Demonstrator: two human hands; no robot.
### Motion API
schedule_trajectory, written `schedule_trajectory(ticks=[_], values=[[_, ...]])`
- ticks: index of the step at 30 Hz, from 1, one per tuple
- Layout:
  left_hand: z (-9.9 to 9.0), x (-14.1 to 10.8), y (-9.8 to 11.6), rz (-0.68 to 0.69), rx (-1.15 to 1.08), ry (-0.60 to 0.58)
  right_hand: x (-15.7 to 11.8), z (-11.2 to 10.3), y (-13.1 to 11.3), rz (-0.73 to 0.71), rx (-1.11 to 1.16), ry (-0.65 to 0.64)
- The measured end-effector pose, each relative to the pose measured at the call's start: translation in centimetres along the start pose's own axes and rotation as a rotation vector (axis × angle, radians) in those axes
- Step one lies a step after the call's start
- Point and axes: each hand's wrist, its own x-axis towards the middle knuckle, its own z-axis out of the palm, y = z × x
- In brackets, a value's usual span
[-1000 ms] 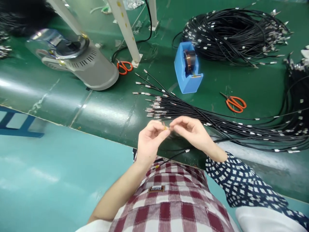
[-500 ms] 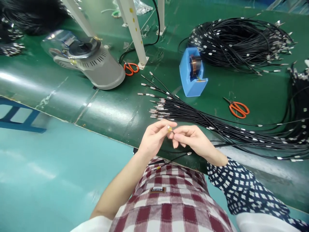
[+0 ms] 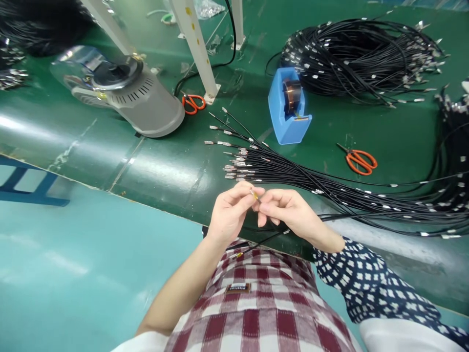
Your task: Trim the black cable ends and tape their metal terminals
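A thin cable end point(image 3: 255, 196) with a bit of yellow on it sits near the middle of the frame, just in front of the person's apron, and I see both hands busy with it. The left hand point(image 3: 229, 212) pinches its tip between thumb and forefinger; the right hand point(image 3: 291, 212) has thumb and forefinger pressed together on the dark part just beside, its other fingers curled beneath (exactly what lies under them I can't tell).

Below the hands, a loose black cable point(image 3: 264, 240) reaches over the red-and-white checked apron point(image 3: 252, 313), its end marked yellow too. Just above them, a bunch of black cables point(image 3: 289, 172) fans its silvery ends leftward and runs off to the right edge. Beyond it stand a blue tape dispenser point(image 3: 277, 105) with a brown roll and, to its right, orange-handled scissors point(image 3: 361, 161). A big cable coil point(image 3: 330, 85) fills the upper right. Toward the upper left a grey machine point(image 3: 157, 110) leans across the frame, a second pair of scissors point(image 3: 194, 103) near its base, beside a white post point(image 3: 198, 54). Everything rests on a green bench point(image 3: 176, 161) (rather scuffed, I notice).
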Motion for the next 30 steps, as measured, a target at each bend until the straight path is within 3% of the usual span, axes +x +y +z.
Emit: schedule_trajectory(ticks=[10,19,30], values=[[0.2,-0.7,0.0,0.126,0.103,0.025,-0.5,0.9,-0.6,-0.028,-0.101,0.103],[-0.4,-1.0,-0.3,0.204,0.231,0.001,-1.1,0.8,-0.1,-0.191,-0.497,0.206],[-0.1,-1.5,-0.8,0.328,0.355,0.022,-1.6,1.1,-0.4,-0.264,-0.724,0.268]])
